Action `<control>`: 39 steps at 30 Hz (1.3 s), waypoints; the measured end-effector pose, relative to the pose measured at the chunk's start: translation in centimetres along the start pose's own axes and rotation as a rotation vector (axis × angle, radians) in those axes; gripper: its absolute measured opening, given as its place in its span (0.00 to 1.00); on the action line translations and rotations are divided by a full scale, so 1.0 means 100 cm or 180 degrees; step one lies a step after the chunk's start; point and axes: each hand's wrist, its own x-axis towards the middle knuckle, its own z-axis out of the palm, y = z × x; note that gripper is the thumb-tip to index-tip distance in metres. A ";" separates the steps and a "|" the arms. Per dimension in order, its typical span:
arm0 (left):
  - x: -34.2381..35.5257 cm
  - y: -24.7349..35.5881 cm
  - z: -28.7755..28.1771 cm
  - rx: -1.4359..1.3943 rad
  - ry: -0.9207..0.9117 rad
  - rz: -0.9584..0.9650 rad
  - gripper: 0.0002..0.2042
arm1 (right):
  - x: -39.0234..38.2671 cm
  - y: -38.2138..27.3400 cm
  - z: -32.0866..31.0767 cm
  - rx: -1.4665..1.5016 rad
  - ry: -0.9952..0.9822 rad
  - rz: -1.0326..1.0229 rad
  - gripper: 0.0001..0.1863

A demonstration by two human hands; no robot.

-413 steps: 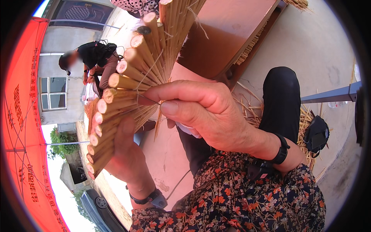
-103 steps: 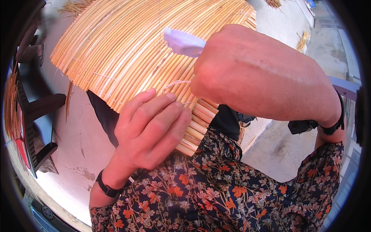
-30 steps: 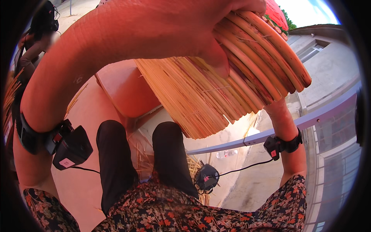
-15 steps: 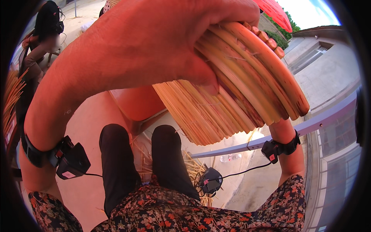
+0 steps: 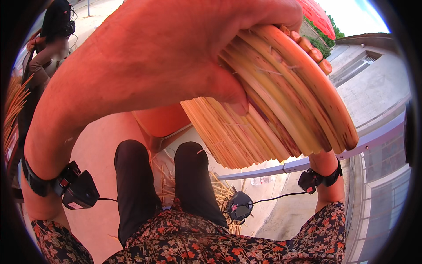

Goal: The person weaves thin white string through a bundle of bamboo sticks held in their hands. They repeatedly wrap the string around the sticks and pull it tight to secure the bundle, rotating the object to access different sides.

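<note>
A thick bundle of pale yellow stalks (image 5: pixel 285 88), laid side by side and streaked with brown, is held up close before me. My left hand (image 5: pixel 206 53) reaches over it from the left, thumb pressed on the near face and fingers curled over the top edge. From the lower right my right forearm (image 5: pixel 330 189) goes up behind the bundle, which hides most of my right hand (image 5: pixel 315 54). What appear to be its fingertips show in a row beyond the far edge. Both wrists wear black straps with small black devices.
Loose straw (image 5: pixel 167 187) lies on the floor around my knees. A reddish-brown seat or box (image 5: pixel 160 121) stands ahead. At right a pale metal bar (image 5: pixel 299 164) crosses before a building. Another person (image 5: pixel 55 26) is at the far left, near a stack of stalks (image 5: pixel 15 105).
The bundle and both hands have shifted slightly to the right and down in the picture. My grip looks the same.
</note>
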 end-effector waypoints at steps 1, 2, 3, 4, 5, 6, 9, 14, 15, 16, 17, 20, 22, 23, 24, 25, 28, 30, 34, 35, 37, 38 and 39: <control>-0.001 0.000 -0.002 0.0011 -0.0008 0.0001 0.21 | 0.002 0.000 0.001 -0.0044 -0.0031 -0.0037 0.12; -0.001 0.000 -0.003 0.0034 -0.0017 -0.0015 0.20 | 0.004 0.001 0.001 -0.0076 -0.0067 -0.0078 0.13; -0.001 -0.002 0.000 0.0050 -0.0038 -0.0018 0.20 | 0.004 0.006 0.001 -0.0160 -0.0080 -0.0116 0.13; -0.002 -0.003 0.003 0.0060 -0.0058 -0.0035 0.20 | 0.005 0.011 0.003 -0.0124 -0.0058 -0.0160 0.12; 0.001 -0.002 0.004 0.0008 -0.0014 0.0025 0.20 | 0.002 0.002 0.002 -0.0191 -0.0014 -0.0135 0.12; 0.004 -0.001 0.005 -0.0048 0.0042 0.0084 0.20 | -0.001 -0.007 0.005 -0.0147 0.0070 -0.0110 0.12; 0.003 -0.001 0.002 -0.0002 0.0025 0.0062 0.20 | 0.002 -0.009 0.003 -0.0371 -0.0040 -0.0006 0.11; -0.004 0.000 -0.003 0.0087 0.0006 -0.0010 0.19 | 0.014 -0.016 0.011 -0.0590 -0.0074 0.0127 0.10; -0.005 0.001 -0.003 0.0083 0.0013 -0.0017 0.19 | 0.015 -0.020 0.015 -0.0563 0.0005 0.0115 0.10; -0.006 0.000 -0.004 0.0095 0.0012 -0.0025 0.19 | 0.015 -0.019 0.014 -0.0609 -0.0025 0.0109 0.10; -0.008 0.000 -0.003 0.0089 0.0033 -0.0037 0.19 | 0.014 -0.020 0.012 -0.0674 -0.0044 0.0124 0.10; -0.008 -0.002 -0.001 0.0074 0.0058 -0.0038 0.18 | 0.008 -0.011 0.001 -0.0821 -0.0154 0.0135 0.10; -0.008 -0.001 -0.003 0.0081 0.0074 -0.0054 0.18 | 0.008 -0.013 0.005 -0.0695 0.0029 0.0063 0.09; -0.009 -0.002 -0.004 0.0098 0.0064 -0.0072 0.18 | 0.008 -0.010 0.006 -0.0670 0.0063 0.0021 0.09; -0.011 -0.002 -0.006 0.0116 0.0052 -0.0090 0.18 | 0.010 -0.007 0.002 -0.0760 -0.0009 -0.0011 0.08; -0.012 -0.001 -0.007 0.0146 0.0042 -0.0102 0.18 | 0.011 -0.007 0.002 -0.0777 -0.0084 -0.0067 0.08; -0.013 0.003 -0.009 0.0062 0.0223 0.0035 0.18 | 0.016 -0.052 0.009 -0.1014 -0.0257 -0.0021 0.08; -0.033 0.008 -0.010 0.0363 0.0081 -0.0190 0.17 | 0.027 -0.029 0.022 -0.0850 -0.0434 -0.0311 0.09; -0.081 0.035 0.000 0.0291 0.0573 -0.0378 0.17 | 0.037 -0.039 0.054 -0.1165 -0.0996 -0.0199 0.09; -0.093 0.048 0.001 0.0281 0.0693 -0.0478 0.17 | 0.037 -0.042 0.063 -0.1040 -0.1223 -0.0076 0.10; -0.114 0.074 0.005 0.0447 0.0805 -0.0777 0.17 | 0.037 -0.036 0.082 -0.0796 -0.1379 -0.0186 0.10; -0.122 0.087 0.007 0.0489 0.0885 -0.0899 0.17 | 0.037 -0.038 0.088 -0.0737 -0.1470 -0.0215 0.11; -0.130 0.093 0.011 0.0563 0.1003 -0.0916 0.17 | 0.038 -0.043 0.090 -0.0897 -0.1711 -0.0265 0.10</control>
